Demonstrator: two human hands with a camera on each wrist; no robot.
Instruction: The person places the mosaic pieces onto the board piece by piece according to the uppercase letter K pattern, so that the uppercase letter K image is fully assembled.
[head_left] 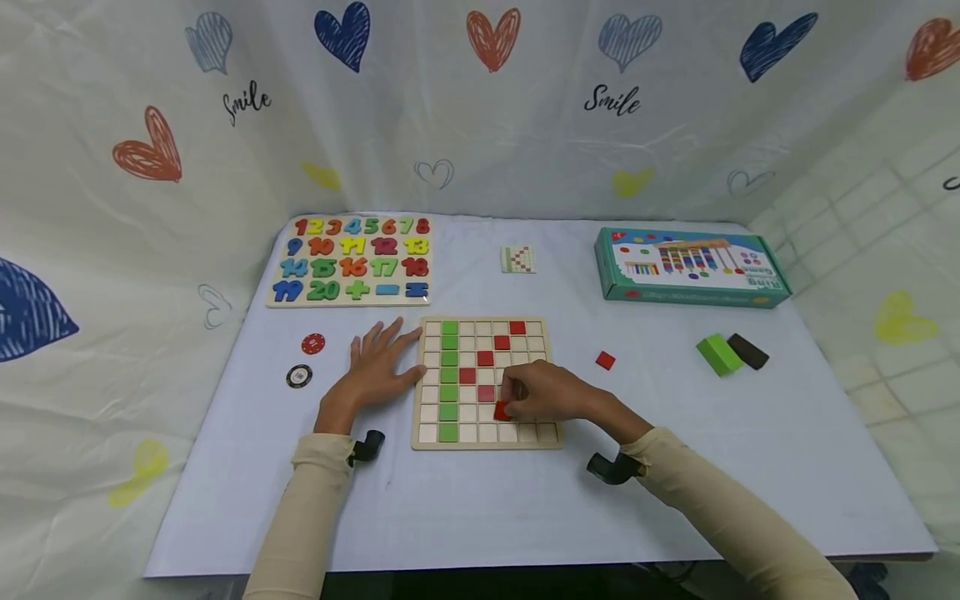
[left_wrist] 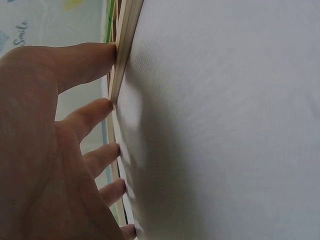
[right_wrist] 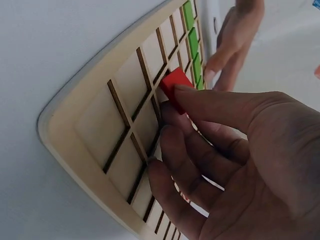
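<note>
A wooden grid board point(head_left: 480, 446) lies at the middle of the table. Green square tiles point(head_left: 448, 377) fill one of its columns, and red tiles point(head_left: 486, 358) step diagonally across other cells. Between thumb and fingers my right hand point(head_left: 546, 392) pinches a red tile point(right_wrist: 176, 85), tilted over a cell in the board's lower part. My left hand point(head_left: 377, 371) is spread at the board's left edge, thumb touching the frame and fingertips on the table, as the left wrist view shows. One loose red tile point(head_left: 605, 360) lies right of the board.
A number puzzle board point(head_left: 348, 303) stands back left, with a red chip point(head_left: 312, 343) and a black chip point(head_left: 298, 376) in front. A small pattern card point(head_left: 518, 259) lies behind the grid. Toward the right are a green box point(head_left: 693, 267), a green block point(head_left: 718, 355) and a black block point(head_left: 747, 352).
</note>
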